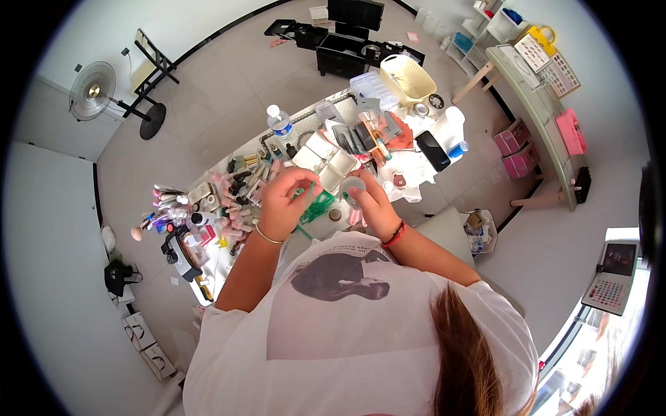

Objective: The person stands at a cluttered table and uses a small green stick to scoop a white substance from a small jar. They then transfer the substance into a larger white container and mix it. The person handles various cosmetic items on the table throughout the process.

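My left hand (pixel 286 203), with a bangle at its wrist, pinches a thin green strip between thumb and fingertips. A small clear round container (pixel 353 191) is held in my right hand (pixel 375 205), which wears a red bracelet; something small and green shows in it. Between and below my hands lies a pile of green strips (pixel 318 207) on the table. Beside the pile sits a small round jar (pixel 334 214). Just beyond my fingers stands an open white compartment case (pixel 333 169). Pink sticks lie by my right wrist.
Many bottles and tubes (pixel 237 192) crowd the table's left side. A water bottle (pixel 280 124) stands at the far edge. On the right are a black phone (pixel 433 151), a white cylinder (pixel 448 125) and a cream basket (pixel 408 80). A wastebasket (pixel 481 231) stands on the floor.
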Demonstrator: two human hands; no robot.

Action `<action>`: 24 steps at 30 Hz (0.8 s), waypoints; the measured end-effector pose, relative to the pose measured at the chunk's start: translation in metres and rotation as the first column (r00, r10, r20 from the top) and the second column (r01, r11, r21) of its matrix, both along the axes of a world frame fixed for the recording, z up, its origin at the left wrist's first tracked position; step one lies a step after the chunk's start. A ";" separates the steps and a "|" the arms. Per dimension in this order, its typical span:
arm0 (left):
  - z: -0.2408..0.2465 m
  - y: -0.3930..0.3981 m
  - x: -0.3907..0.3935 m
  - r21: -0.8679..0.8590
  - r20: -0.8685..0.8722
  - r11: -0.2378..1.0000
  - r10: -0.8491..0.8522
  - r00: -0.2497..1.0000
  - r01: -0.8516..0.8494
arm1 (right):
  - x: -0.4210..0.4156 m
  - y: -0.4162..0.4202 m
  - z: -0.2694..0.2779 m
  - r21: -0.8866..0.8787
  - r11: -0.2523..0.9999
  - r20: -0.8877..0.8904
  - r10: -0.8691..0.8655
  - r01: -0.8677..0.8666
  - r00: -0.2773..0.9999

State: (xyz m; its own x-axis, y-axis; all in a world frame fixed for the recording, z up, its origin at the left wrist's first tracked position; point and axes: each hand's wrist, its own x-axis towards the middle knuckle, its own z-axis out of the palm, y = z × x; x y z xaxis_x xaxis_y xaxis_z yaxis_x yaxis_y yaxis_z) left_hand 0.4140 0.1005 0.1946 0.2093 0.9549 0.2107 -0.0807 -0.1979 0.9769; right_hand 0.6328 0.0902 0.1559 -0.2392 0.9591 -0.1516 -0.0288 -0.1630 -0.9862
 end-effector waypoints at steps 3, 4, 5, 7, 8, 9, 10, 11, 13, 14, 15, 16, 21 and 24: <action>0.013 -0.008 -0.003 -0.022 -0.094 1.000 -0.019 0.995 0.017 | -0.009 0.002 0.003 0.122 0.992 0.056 0.023 -0.030 0.998; 0.014 -0.010 -0.004 -0.031 -0.124 0.999 -0.029 0.992 0.025 | -0.012 0.000 0.007 0.050 0.998 0.033 0.035 -0.036 0.999; 0.012 -0.012 -0.004 0.004 -0.152 1.000 -0.011 0.988 0.012 | -0.015 -0.002 0.014 -0.023 0.999 0.009 0.044 -0.043 0.999; 0.009 -0.013 -0.004 0.079 -0.207 0.997 0.024 0.978 -0.008 | -0.021 -0.006 0.023 -0.081 0.996 -0.023 0.035 -0.036 0.999; 0.009 -0.013 -0.005 0.147 -0.259 0.989 0.048 0.965 -0.010 | -0.025 -0.007 0.025 -0.068 0.997 -0.030 0.021 -0.023 0.999; 0.012 -0.012 -0.005 0.215 -0.310 0.977 0.075 0.948 -0.007 | -0.027 -0.008 0.028 -0.055 0.998 -0.039 0.006 -0.008 0.999; 0.014 -0.012 -0.005 0.281 -0.359 0.960 0.105 0.927 0.001 | -0.027 -0.009 0.030 -0.072 0.997 -0.047 0.009 -0.013 0.999; 0.015 -0.012 -0.005 0.281 -0.391 0.960 0.102 0.915 0.013 | -0.026 -0.009 0.032 -0.089 0.996 -0.054 0.013 -0.017 0.998; 0.017 -0.013 -0.003 0.280 -0.455 0.959 0.096 0.885 0.040 | -0.024 -0.009 0.031 -0.092 0.995 -0.052 0.030 -0.035 0.998; 0.019 -0.014 -0.001 0.237 -0.482 0.970 0.077 0.873 0.046 | -0.021 -0.006 0.026 -0.080 0.996 -0.040 0.044 -0.048 0.998; 0.023 -0.014 0.002 0.193 -0.509 0.980 0.056 0.859 0.050 | -0.018 -0.003 0.022 -0.069 0.996 -0.029 0.059 -0.061 0.998; 0.024 -0.014 0.005 0.148 -0.535 0.987 0.035 0.844 0.053 | -0.016 -0.001 0.019 0.014 0.999 -0.025 0.046 -0.046 0.999; 0.022 -0.009 0.024 0.237 -0.459 0.969 0.044 0.887 0.075 | 0.007 0.008 0.005 0.249 0.966 0.090 0.052 -0.074 0.995; 0.020 -0.004 0.045 0.295 -0.457 0.944 0.005 0.890 0.147 | 0.029 0.003 0.007 0.056 0.995 0.003 0.084 -0.084 0.996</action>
